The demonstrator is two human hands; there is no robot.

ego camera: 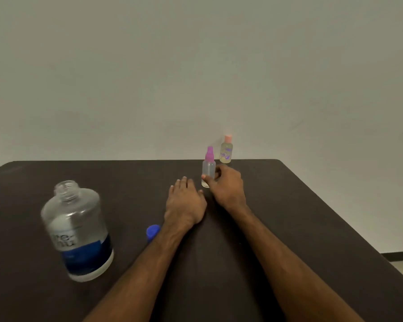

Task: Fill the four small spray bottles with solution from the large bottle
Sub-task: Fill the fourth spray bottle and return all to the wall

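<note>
A small spray bottle [208,169] with a purple top stands upright near the bench's [289,205] far edge, the right hand [227,185] wrapped around it, fingers [205,177] gripping its lower body. Another small bottle [226,151], pink-capped, stands just behind at that edge. The left hand [184,202] lies flat and released beside the right; the uncapped large bottle [77,231] stands toward the left edge, its blue cap [152,231] lying by the left forearm.

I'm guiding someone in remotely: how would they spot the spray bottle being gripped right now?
On the dark table, look toward the far edge. The right hand holds a clear spray bottle with a purple top; the bottle behind it is yellowish with a pink cap.
</note>
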